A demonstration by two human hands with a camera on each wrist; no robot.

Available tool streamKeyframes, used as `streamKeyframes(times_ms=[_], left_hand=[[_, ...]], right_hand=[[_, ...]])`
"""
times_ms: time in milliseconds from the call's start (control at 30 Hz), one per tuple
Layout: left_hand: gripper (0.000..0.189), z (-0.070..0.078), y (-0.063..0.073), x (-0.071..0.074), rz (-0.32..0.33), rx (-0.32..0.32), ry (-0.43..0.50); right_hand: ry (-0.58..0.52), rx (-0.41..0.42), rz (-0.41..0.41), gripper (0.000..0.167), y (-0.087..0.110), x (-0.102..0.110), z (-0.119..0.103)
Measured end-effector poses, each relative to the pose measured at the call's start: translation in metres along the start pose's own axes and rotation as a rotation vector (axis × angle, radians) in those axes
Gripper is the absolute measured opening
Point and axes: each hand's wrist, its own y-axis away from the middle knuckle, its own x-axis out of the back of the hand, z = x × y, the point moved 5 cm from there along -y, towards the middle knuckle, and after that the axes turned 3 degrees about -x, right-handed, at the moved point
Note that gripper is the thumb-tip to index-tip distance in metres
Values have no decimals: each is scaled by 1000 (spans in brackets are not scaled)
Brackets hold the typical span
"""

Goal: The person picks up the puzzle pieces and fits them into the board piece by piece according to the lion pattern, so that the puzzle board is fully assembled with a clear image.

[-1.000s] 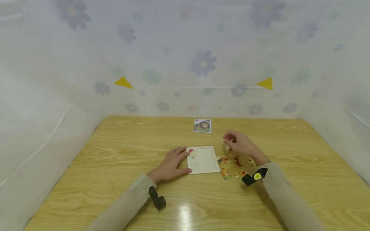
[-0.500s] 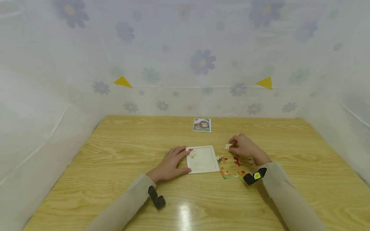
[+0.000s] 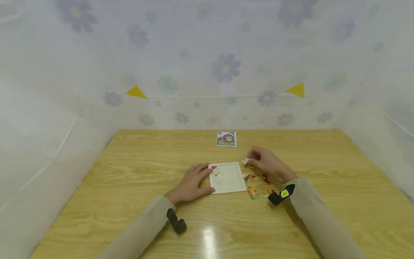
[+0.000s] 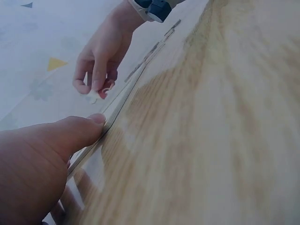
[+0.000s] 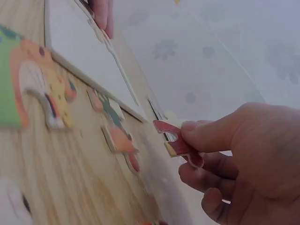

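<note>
My left hand (image 3: 191, 183) rests at the left edge of a white square puzzle tray (image 3: 229, 185), its fingers extended and its thumb on the rim, as the left wrist view also shows. Near the tray's upper right corner, my right hand (image 3: 266, 160) pinches a puzzle piece (image 5: 180, 143) between thumb and fingers. This piece is dark red with a bit of yellow, held above the table. One placed piece (image 3: 215, 171), pale with a pink patch, sits in the tray's upper left corner, partly behind the left fingertips.
Several loose puzzle pieces (image 3: 252, 192) with orange, brown and green print lie on the table right of the tray, some under the right forearm. A small lion picture card (image 3: 226, 139) lies beyond the tray. Flower-patterned white sheeting (image 3: 226, 68) surrounds the wooden table (image 3: 145, 154).
Half a second ago my right hand shifted slightly right with the puzzle piece in its fingers. Now it has moved left, closer to the tray's corner. My left hand has stayed on the tray.
</note>
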Motion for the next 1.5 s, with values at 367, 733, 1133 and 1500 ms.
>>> streamKeyframes(times_ms=[367, 733, 1133, 1500], left_hand=[[69, -2, 1, -2, 15, 6, -12], [71, -2, -3, -6, -31, 19, -6], [65, -3, 1, -5, -32, -18, -38], [61, -5, 6, -1, -40, -4, -41]], right_hand=[[-103, 160, -38, 4, -30, -44, -34], [-28, 19, -45, 4, -35, -59, -38], [60, -109, 93, 17, -37, -62, -53], [184, -269, 136, 33, -33, -66, -68]])
